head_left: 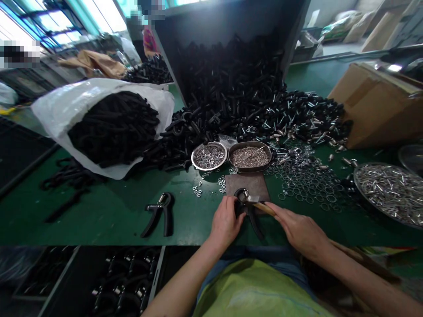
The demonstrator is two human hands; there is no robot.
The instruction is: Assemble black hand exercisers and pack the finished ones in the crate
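My left hand (225, 221) grips a black hand-grip exerciser (246, 207) lying on a dark square pad (248, 184) near the table's front edge. In my right hand (299, 229) is a small hammer (261, 204) with a wooden handle; its metal head rests on the exerciser just below the coil spring. Another assembled black hand grip (161, 213) lies on the green table (109, 211) to the left, apart from both hands.
Behind the pad stand a round dish of nuts (209, 156) and an oval tray of small metal parts (250, 156). Loose rings (304, 178) spread right toward a metal pan (388, 191). Black handles (238, 88) pile up behind, a white sack (99, 119) left, a cardboard box (376, 105) right.
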